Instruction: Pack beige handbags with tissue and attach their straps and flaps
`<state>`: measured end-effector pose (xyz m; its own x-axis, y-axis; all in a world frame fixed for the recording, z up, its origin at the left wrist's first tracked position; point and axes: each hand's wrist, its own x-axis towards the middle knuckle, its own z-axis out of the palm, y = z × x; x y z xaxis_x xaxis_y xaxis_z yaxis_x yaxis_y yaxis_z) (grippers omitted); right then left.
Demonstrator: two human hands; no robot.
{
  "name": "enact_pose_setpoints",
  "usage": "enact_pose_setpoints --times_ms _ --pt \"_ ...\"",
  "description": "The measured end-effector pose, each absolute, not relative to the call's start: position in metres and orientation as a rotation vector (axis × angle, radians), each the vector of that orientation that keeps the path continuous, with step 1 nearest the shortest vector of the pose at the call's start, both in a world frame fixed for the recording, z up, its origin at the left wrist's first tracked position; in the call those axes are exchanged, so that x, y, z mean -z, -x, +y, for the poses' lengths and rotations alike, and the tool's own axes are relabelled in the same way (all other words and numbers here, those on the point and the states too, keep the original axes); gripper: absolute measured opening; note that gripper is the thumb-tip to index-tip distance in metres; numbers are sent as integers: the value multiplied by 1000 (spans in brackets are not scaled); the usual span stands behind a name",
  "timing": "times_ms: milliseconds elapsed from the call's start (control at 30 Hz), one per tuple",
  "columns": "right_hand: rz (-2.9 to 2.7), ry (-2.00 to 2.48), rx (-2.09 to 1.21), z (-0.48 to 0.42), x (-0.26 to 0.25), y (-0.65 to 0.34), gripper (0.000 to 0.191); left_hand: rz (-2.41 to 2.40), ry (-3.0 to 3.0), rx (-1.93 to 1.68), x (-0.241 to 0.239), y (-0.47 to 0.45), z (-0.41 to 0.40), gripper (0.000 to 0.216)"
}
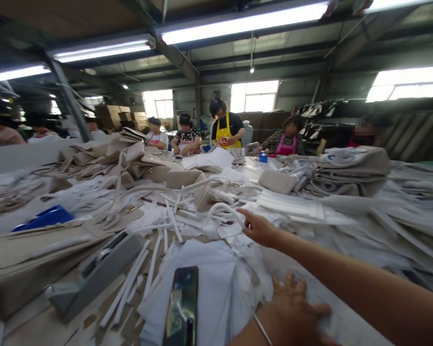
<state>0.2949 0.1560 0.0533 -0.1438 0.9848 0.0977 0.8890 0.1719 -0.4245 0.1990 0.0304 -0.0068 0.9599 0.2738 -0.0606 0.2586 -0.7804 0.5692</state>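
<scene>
My right hand (pixel 260 229) reaches in from the right with the index finger stretched out and the other fingers curled. Nothing shows in its grasp. Its fingertip is by a curved white strap (pixel 222 207) on the cluttered table; whether they touch, I cannot tell. Closer to me, my left hand (pixel 292 307), a bracelet at its wrist, is palm down with fingers spread over pale sheets, slightly blurred. To its left a dark phone (pixel 182 307) lies on white paper sheets (pixel 211 262).
Left are a grey tape dispenser (pixel 97 274), a beige bag (pixel 39 262), a blue object (pixel 45 218) and thin white tubes (pixel 130 281). Beige bag pieces (pixel 137 161) pile up behind. Folded material (pixel 350 170) is stacked right. Several people sit or stand across the table, one in a yellow apron (pixel 226 129).
</scene>
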Motion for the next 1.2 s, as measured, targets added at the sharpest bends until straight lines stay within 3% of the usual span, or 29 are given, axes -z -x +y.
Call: enact_pose_setpoints --times_ms 67,167,367,700,1200 --pt "-2110 1797 -392 122 -52 -345 58 382 -2481 -38 -2 -199 30 89" --pt "-2140 1831 -443 66 -42 -403 42 414 -2483 12 -13 -204 29 84" --pt "-2259 1869 -543 -5 -13 -453 38 433 -2576 15 -19 -211 23 76" --pt "-2421 2118 -381 -16 -9 -479 34 509 -2675 -4 -22 -224 17 76" --pt "-2546 1938 -194 -27 -27 -478 17 624 -2720 71 -31 -227 11 75"
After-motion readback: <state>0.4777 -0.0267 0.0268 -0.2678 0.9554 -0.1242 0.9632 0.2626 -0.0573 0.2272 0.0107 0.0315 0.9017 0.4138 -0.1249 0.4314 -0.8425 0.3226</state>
